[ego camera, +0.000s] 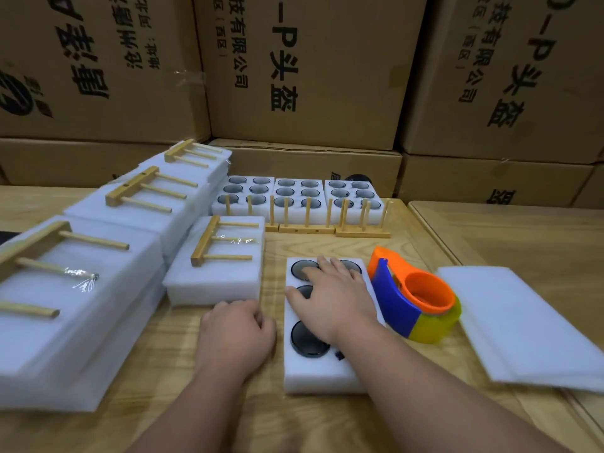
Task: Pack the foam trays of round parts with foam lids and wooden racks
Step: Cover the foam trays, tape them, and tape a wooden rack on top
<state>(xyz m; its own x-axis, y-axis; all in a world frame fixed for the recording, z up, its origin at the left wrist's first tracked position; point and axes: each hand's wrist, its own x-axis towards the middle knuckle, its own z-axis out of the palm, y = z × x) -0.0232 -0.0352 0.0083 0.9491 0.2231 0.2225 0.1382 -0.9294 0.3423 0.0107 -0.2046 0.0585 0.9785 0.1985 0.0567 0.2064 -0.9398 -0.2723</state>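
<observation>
a: how far along is it?

b: several packed trays with lids and wooden racks on top fill the left of the frame. three open trays wait at upper centre.

a: and the hands?

b: right hand lies flat, fingers spread, on the uncovered foam tray at centre; left hand rests curled beside it, holding nothing. foam lids lie right, past the tape dispenser.

a: the room?

b: wooden table, cartons stacked behind.
</observation>
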